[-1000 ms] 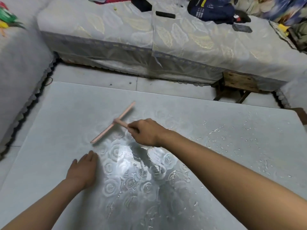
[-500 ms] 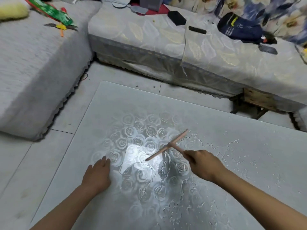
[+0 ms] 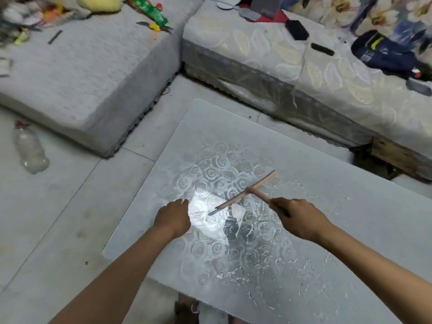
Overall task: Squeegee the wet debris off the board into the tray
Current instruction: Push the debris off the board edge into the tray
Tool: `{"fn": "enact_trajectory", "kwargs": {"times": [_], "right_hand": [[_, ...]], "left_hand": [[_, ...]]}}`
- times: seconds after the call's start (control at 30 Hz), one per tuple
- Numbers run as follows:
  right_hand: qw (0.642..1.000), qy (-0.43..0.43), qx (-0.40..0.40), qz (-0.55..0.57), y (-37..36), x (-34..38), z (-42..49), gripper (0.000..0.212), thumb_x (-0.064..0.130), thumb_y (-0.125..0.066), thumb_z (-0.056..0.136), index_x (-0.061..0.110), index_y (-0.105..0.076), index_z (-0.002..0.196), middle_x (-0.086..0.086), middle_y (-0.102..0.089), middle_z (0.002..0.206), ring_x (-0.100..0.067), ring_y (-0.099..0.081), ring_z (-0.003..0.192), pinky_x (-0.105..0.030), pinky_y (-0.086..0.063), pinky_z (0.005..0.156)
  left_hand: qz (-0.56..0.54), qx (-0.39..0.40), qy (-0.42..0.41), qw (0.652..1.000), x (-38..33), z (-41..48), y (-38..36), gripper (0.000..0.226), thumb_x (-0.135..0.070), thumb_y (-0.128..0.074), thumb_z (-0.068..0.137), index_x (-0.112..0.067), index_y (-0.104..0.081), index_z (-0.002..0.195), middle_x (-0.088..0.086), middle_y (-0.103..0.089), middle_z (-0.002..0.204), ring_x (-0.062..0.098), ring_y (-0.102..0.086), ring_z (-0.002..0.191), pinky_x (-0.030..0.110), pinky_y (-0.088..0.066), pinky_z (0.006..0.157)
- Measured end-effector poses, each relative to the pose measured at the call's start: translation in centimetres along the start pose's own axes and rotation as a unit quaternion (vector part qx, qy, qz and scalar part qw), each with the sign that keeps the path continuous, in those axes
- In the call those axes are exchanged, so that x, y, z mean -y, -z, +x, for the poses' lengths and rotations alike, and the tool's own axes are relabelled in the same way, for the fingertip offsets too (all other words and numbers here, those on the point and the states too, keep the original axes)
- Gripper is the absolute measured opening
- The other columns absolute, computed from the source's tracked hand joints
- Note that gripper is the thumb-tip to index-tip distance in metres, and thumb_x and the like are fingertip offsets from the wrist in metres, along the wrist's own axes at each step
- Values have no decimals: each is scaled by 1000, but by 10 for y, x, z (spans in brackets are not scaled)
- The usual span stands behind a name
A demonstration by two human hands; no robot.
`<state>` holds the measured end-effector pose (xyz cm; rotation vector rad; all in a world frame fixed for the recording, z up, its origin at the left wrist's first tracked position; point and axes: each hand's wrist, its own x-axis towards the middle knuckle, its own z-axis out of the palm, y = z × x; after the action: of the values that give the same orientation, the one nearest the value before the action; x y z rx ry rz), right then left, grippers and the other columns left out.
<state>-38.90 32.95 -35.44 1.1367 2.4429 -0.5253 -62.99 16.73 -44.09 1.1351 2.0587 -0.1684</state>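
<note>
The squeegee is gripped by its handle in the right hand and is now drawn rightward to mid-board, up to the wet debris. The left hand is laid uncurled near the left edge, nothing held. The debris is judged unswept; no tray is seen.

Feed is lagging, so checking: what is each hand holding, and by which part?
Right hand holds the squeegee by the near end of its handle. Left hand holds nothing; it rests on the board.
</note>
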Motion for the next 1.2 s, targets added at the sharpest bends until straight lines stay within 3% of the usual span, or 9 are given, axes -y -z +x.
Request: {"fn": "enact_trajectory", "kwargs": {"times": [0.1,0.33,0.4,0.53,0.7,0.83,1.2], "right_hand": [[1000,8,14,5,-3,14,0,33,34,-33,102,25,-58,121,-5,-70,102,-26,-63,87,-35,-50,71],[977,205,57,-34,-26,90,4,31,34,-31,102,26,-57,118,-5,-69,102,-29,-61,89,-38,-50,76],[965,252,65,-44,-37,116,-1,29,32,-32,102,26,-57,116,-5,-68,99,-29,-61,88,-37,-49,73],[938,329,85,-67,-69,175,-28,32,32,-34,102,23,-58,121,-7,-68,102,-30,-61,91,-37,-49,75],[898,411,138,-80,-108,244,-73,35,38,-34,102,26,-55,128,-8,-69,101,-31,-61,93,-36,-50,78],[856,469,186,-114,-144,309,-116,36,28,-40,98,32,-50,133,-12,-65,113,-35,-58,106,-38,-48,85],[736,603,249,-181,-258,457,-241,25,37,-36,101,31,-54,117,-7,-66,87,-31,-61,84,-37,-49,74]], "left_hand": [[-24,-10,23,999,10,-15,-12,50,-20,-36,97,-13,-29,147,7,-35,150,25,-37,135,36,-32,109],[-130,-50,168,976,51,-103,-103,44,-19,-38,95,-15,-40,139,7,-45,141,26,-44,129,34,-38,104],[-166,-66,203,963,62,-131,-130,41,-18,-39,94,-15,-44,134,8,-48,138,27,-46,126,34,-40,101],[-215,-73,278,933,91,-193,-188,52,-18,-35,97,-14,-29,148,8,-37,149,25,-38,134,35,-34,109],[-266,-88,373,884,134,-263,-254,52,-22,-36,97,-17,-30,148,7,-38,149,25,-40,134,36,-36,108],[-349,-125,451,812,172,-318,-311,52,-22,-37,98,-16,-29,148,6,-38,150,24,-40,134,35,-35,109],[-547,-187,606,547,215,-488,-461,50,-20,-39,97,-19,-33,147,10,-49,142,30,-48,126,34,-39,100]]}}
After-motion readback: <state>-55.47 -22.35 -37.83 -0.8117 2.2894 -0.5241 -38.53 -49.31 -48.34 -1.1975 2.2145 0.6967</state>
